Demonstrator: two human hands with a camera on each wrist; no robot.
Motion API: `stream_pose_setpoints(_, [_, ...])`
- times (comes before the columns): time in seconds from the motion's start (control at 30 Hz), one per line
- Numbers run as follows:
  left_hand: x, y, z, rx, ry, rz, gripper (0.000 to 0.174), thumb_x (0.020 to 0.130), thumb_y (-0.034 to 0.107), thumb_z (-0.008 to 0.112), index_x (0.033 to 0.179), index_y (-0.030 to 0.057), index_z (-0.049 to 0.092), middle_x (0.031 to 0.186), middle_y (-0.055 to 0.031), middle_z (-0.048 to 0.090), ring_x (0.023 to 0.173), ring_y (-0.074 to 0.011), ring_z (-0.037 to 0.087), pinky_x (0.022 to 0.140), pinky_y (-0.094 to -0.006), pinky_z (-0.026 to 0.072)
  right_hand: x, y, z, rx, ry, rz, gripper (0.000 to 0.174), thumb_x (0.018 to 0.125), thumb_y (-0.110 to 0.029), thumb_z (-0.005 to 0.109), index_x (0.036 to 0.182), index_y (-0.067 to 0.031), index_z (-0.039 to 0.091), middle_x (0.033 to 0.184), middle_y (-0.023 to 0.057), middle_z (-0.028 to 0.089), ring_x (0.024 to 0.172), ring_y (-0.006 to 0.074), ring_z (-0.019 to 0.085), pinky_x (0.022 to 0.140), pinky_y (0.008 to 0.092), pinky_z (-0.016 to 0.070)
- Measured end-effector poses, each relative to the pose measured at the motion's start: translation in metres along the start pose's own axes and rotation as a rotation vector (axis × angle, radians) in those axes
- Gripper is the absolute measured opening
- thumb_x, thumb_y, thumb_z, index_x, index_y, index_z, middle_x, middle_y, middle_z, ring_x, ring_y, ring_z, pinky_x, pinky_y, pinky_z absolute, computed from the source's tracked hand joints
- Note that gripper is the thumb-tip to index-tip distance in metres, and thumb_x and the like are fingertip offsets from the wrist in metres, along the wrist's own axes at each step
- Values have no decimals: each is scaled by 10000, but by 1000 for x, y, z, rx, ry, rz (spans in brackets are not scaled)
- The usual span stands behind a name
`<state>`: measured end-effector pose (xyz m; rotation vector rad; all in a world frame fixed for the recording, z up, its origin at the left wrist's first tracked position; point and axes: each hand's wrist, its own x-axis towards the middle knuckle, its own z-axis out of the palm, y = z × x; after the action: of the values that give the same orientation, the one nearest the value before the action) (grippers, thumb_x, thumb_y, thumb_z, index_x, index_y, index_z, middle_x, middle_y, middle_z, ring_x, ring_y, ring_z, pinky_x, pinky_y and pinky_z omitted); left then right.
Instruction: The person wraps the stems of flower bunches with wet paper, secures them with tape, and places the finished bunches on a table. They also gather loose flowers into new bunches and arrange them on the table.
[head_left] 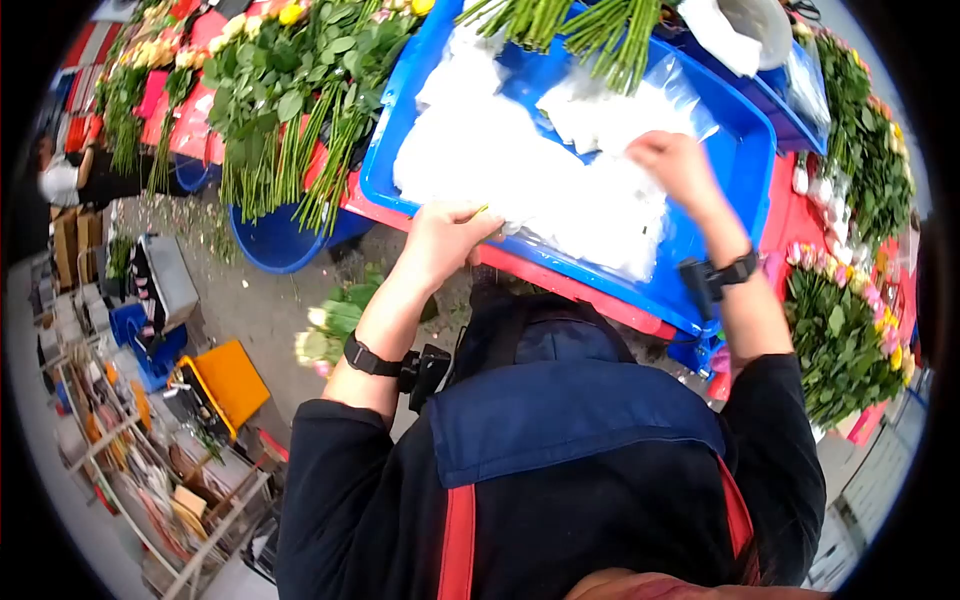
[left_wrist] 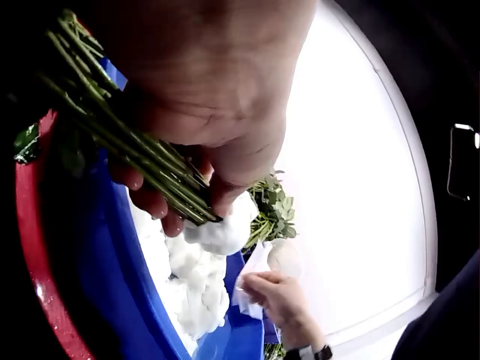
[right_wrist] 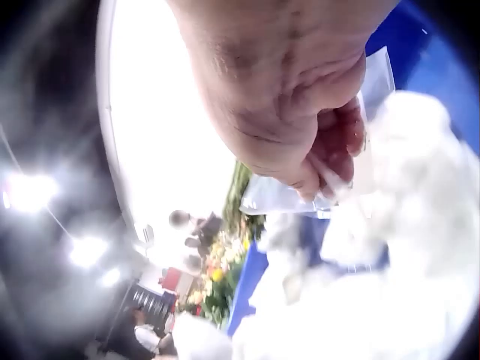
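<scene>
My left hand (head_left: 445, 240) (left_wrist: 217, 97) grips a bundle of green stems (left_wrist: 142, 154) near their cut ends, above the front edge of a blue tray (head_left: 735, 185). White cotton-like material (left_wrist: 229, 229) is right at those ends. In the head view, the bundle's leaves and pale flowers (head_left: 318, 345) hang below that hand. Over the right part of the tray, my right hand (head_left: 675, 170) (right_wrist: 292, 97) pinches a thin, clear plastic piece (right_wrist: 277, 196) between thumb and fingers. White wads (head_left: 480, 150) (right_wrist: 420, 187) fill much of the tray beneath both hands.
Stem bunches (head_left: 620, 40) lie over the tray's far edge. Leafy flower bunches (head_left: 300, 80) cover the red table at left, others (head_left: 840, 340) at right. A blue tub (head_left: 275, 245) stands on the floor, an orange panel (head_left: 228, 385) at lower left. Another person (head_left: 65, 180) is at far left.
</scene>
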<state>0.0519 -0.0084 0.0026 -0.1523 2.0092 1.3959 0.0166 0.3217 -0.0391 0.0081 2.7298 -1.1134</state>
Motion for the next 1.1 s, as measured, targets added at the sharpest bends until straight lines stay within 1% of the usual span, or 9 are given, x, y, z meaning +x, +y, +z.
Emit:
stream_pose_setpoints(0.17, [2,-12,-6,-387,-87,-118,195,894,201,638,883,9,671,681,-42,643,476,-105,543,432,-239,393,-30,3,109,230,-150,142,210,741,-199,754,762,-10,666,681,108,645,635,179,617,635,308,492])
stream_pose_setpoints(0.33, [-5,-19,-19,-547,-145,-135,180,898,186,623,955,15,635,723,-55,643,492,-136,575,438,-246,414,-53,-33,102,556,-159,211,183,772,-181,732,843,-13,725,713,60,680,665,118,603,654,278,488])
stream_pose_setpoints(0.43, [-16,-21,-19,-558,-199,-144,198,896,202,632,959,15,644,722,-54,642,502,-144,587,446,-253,421,-60,-72,94,485,-117,236,168,776,-147,715,876,-13,730,728,55,686,698,101,601,669,267,488])
stream_pose_setpoints(0.6, [-24,-14,-17,-423,-204,-38,199,876,217,664,934,28,690,708,-14,627,529,-105,576,475,-234,410,-67,-112,121,706,-148,58,165,798,-68,680,951,-6,678,813,19,665,727,58,562,649,218,449])
stream_pose_setpoints(0.7, [-21,-22,-31,-338,-93,37,190,863,198,675,930,23,703,714,-8,631,526,-85,560,475,-224,404,-64,-112,93,918,-164,402,126,809,-90,689,909,-13,683,762,10,643,668,66,537,612,225,432])
stream_pose_setpoints(0.8, [-26,-24,-31,-140,28,186,220,851,191,690,948,-6,705,734,-6,641,537,-65,554,475,-209,409,-60,-138,89,978,-69,244,116,825,-110,688,876,-5,697,731,6,633,643,79,532,587,235,428])
stream_pose_setpoints(0.9, [-26,-30,-26,136,246,541,195,825,125,683,941,-32,690,774,-110,681,652,-204,642,613,-298,499,-61,-173,95,685,68,-59,112,817,-104,682,869,-7,705,756,57,668,687,164,608,633,281,479])
stream_pose_setpoints(0.97, [-26,-24,-38,175,222,526,184,809,112,690,919,-36,686,789,-144,679,696,-244,650,670,-314,506,-62,-180,107,424,174,-374,108,814,-101,676,879,-20,706,783,92,681,714,211,636,663,305,498])
stream_pose_setpoints(1.1, [-11,-35,-54,158,271,599,196,808,143,716,844,-47,686,767,-130,681,657,-216,654,633,-304,512,-67,-197,123,340,174,-449,108,808,-79,662,907,-56,699,816,113,670,767,270,642,703,344,505])
